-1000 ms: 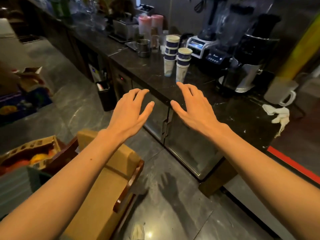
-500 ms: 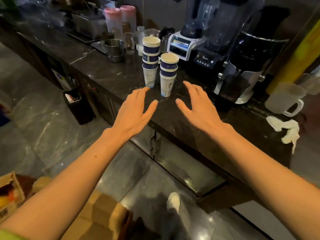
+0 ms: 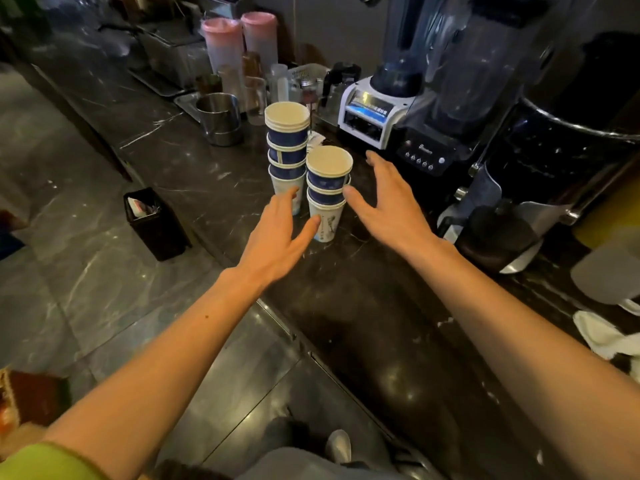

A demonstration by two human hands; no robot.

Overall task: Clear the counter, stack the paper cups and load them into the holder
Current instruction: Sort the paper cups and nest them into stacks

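Two stacks of blue-and-white paper cups stand on the dark marble counter (image 3: pixel 363 306). The taller stack (image 3: pixel 286 147) is further back on the left; the shorter stack (image 3: pixel 327 192) is nearer, just to its right. My left hand (image 3: pixel 277 237) is open, fingers spread, its fingertips at the lower left of the stacks and covering the base of the taller one. My right hand (image 3: pixel 388 206) is open too, thumb close beside the shorter stack's right side. Neither hand holds anything. No cup holder is recognisable in view.
A blender base (image 3: pixel 374 112) and a black grinder (image 3: pixel 540 188) crowd the counter right of the cups. A steel pitcher (image 3: pixel 220 117), glasses and two pink-lidded jars (image 3: pixel 242 39) stand behind. A white cloth (image 3: pixel 602 337) lies at far right. A black bin (image 3: pixel 156 223) sits on the floor.
I have stepped closer to the counter. Both open hands have moved forward and now flank the cup stacks on either side.
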